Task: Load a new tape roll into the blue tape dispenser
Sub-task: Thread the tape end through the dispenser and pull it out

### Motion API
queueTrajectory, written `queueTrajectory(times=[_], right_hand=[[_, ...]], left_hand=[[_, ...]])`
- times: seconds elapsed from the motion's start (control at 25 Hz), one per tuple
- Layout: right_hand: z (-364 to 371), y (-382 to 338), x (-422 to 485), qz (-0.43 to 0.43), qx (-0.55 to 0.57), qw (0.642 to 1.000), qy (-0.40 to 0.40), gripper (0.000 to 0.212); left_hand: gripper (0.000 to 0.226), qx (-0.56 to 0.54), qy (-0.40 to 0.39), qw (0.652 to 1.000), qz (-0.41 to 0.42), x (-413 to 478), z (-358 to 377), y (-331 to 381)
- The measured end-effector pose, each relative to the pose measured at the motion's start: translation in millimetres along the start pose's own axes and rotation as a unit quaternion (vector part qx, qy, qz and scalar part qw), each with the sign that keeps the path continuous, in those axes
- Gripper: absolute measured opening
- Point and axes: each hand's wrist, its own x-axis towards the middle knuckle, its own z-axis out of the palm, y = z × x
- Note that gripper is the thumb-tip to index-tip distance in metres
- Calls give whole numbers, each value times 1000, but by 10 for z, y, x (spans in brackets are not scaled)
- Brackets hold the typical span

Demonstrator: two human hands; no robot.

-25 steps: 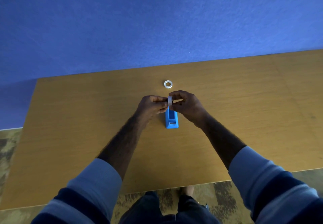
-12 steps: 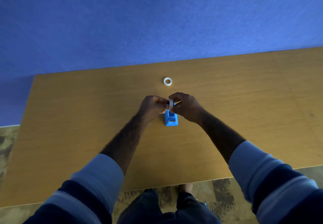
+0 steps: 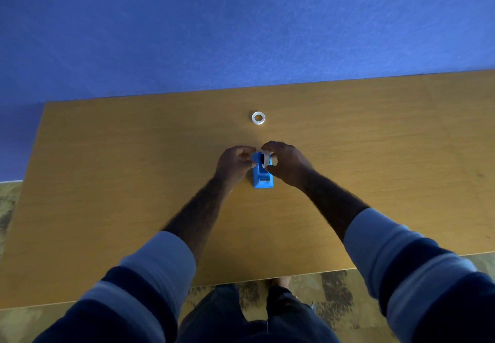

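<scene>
The blue tape dispenser stands on the wooden table with its cutter end toward me. My right hand pinches a white tape roll on edge, low over the dispenser's far well. My left hand rests against the dispenser's left side, fingers curled at its top edge. Whether the roll sits fully in the well is hidden by my fingers.
A small white ring, like an empty tape core, lies flat on the table beyond my hands. A blue wall rises behind the table's far edge. Patterned carpet and my legs show below the near edge.
The roll has come down from above the dispenser to its well, held in my right hand. My left hand moved from the roll to the dispenser's left side.
</scene>
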Motion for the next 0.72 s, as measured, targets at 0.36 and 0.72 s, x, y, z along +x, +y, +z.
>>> queueTrajectory(times=[0.36, 0.72], right_hand=[[119, 56, 52, -16, -25, 999, 28, 52], [178, 58, 76, -5, -36, 999, 22, 49]], left_hand=[[35, 13, -16, 1000, -17, 21, 0, -109], [37, 32, -27, 999, -27, 47, 26, -88]])
